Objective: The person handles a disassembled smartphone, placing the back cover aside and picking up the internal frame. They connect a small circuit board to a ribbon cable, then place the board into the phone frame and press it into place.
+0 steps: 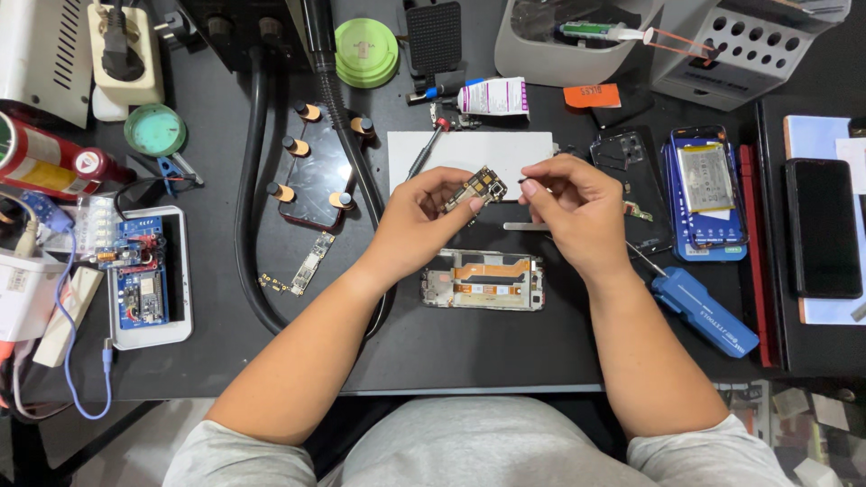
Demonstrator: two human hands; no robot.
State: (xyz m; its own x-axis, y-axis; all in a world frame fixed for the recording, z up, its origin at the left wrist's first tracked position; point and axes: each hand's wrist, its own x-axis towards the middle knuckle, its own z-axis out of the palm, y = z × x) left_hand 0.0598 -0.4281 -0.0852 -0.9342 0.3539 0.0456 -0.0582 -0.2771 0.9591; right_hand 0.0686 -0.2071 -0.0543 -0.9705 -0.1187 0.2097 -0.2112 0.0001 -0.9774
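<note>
Two hands met near the middle of the frame, just above the open phone frame (483, 280) on the dark table (469, 356). Your left hand (424, 216) held a small circuit board (478, 188) up off the table. The thumb and the first fingers were closed on its lower left end, and the rest of the board stuck out past them. Your right hand (577, 207) was closed too, with the fingertips pinched together just beside the board's upper right end. Something very thin seemed to be between them, maybe a fine tool, but it was too small for me to tell.

You did well to hold the board by its edges. I think a soft, steady pinch was best here, since the little parts on the board's face could bend or break. Resting your wrists or arms on the table would have kept both hands from shaking. It looked wise to keep the board low over the white mat (469, 153), so a dropped bit would land where you could see it.

The board was longer than it was wide. Its long side ran on a slant, from lower left up to upper right in the frame. Its upper right end pointed at your right fingertips. Its face with the tiny parts was turned up toward you.

A blue screwdriver (705, 312) lay at the lower right of your right arm, near it but not touching.
</note>
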